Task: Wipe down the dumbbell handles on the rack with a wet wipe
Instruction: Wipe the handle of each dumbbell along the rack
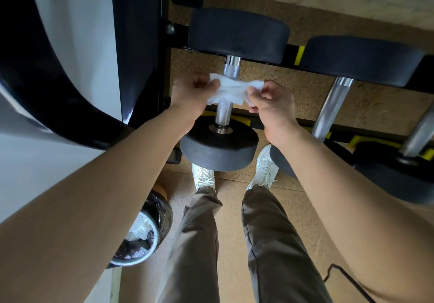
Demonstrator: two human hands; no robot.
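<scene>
We hold the wet wipe [231, 90] stretched between our two hands, the left hand [190, 96] pinching its left edge and the right hand [270, 102] pinching its right edge, fingers closed on the cloth. The wipe spans across the knurled metal handle [226, 96] of the nearest dumbbell [219, 148] on the rack [291, 52], midway between our grips. No writing or label can be read on the weights

Open gap between the two handles [229, 84]; black weight heads [238, 34] block each end.
</scene>
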